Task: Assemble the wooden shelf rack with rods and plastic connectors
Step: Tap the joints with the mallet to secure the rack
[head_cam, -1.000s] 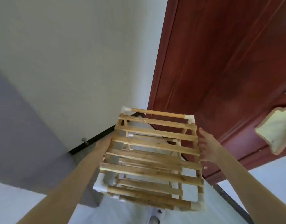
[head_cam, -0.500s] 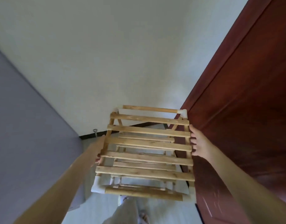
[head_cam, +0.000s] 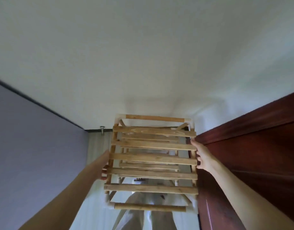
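Note:
The wooden shelf rack (head_cam: 152, 159), with several flat slats on top, round rods and white plastic corner connectors (head_cam: 190, 122), is held up in front of me, seen from above. My left hand (head_cam: 105, 166) grips the rack's left side rail, fingers curled under it. My right hand (head_cam: 203, 157) holds the right side rail with fingers wrapped on the rod. A lower tier of slats shows through the gaps. The rack's feet are hidden.
A white wall (head_cam: 143, 55) stands straight ahead, a grey wall (head_cam: 35, 146) to the left, and a dark red wooden door (head_cam: 252, 155) close on the right. A metal doorstop (head_cam: 102, 129) sits at the baseboard. My legs and pale floor (head_cam: 96, 213) show below.
The rack has swung left with both hands, away from the red door and toward the white wall. The cloth seen at right one second ago is out of view.

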`<state>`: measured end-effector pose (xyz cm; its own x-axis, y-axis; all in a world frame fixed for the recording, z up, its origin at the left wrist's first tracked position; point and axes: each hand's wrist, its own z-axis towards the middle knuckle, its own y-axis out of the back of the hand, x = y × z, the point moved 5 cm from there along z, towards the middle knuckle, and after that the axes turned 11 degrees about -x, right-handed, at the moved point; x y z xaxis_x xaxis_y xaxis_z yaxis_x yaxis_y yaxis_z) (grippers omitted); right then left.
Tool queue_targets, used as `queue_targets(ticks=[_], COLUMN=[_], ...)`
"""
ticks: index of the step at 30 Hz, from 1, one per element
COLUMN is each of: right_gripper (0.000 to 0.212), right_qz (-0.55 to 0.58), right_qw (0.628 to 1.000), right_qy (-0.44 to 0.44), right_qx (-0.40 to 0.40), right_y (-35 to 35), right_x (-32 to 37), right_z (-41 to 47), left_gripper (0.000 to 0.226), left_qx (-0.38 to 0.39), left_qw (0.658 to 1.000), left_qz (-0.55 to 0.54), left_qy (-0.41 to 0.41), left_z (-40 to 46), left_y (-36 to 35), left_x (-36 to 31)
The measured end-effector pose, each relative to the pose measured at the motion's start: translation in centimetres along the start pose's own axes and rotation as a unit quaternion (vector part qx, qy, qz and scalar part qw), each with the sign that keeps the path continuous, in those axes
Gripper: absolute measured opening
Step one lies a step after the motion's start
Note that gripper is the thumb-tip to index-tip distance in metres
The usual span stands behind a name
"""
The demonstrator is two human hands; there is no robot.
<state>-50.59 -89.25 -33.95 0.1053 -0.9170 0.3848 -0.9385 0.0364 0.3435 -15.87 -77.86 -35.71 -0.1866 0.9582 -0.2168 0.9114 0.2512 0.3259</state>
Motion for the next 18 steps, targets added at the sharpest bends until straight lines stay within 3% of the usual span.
queue_targets(ticks=[11,13,16,18], right_gripper=[0.064,0.056,0.028,0.032], right_qz=[-0.032,-0.034,-0.011,0.002], right_qw=[0.999,0.998,0.998,0.998], right_qy=[-0.02,-0.013,-0.008,-0.003], right_qx=[0.039,0.047,0.058,0.058], right_y=[-5.4,-6.2,-7.4,-8.0], right_x=[3.9,4.3,5.0,5.4], right_z=[11.5,12.4,13.5,13.8], left_gripper=[0.054,0.054,0.053,0.054], left_qx=[-0.023,-0.024,-0.036,-0.038], left_qw=[0.996,0.996,0.996,0.996], left_qz=[-0.055,-0.058,-0.065,-0.066], left_qy=[0.061,0.062,0.053,0.041], left_z=[10.2,11.2,12.5,13.1], left_y=[-4.4,-4.6,-4.6,-4.5], left_x=[-2.8,-3.0,-3.6,-4.2])
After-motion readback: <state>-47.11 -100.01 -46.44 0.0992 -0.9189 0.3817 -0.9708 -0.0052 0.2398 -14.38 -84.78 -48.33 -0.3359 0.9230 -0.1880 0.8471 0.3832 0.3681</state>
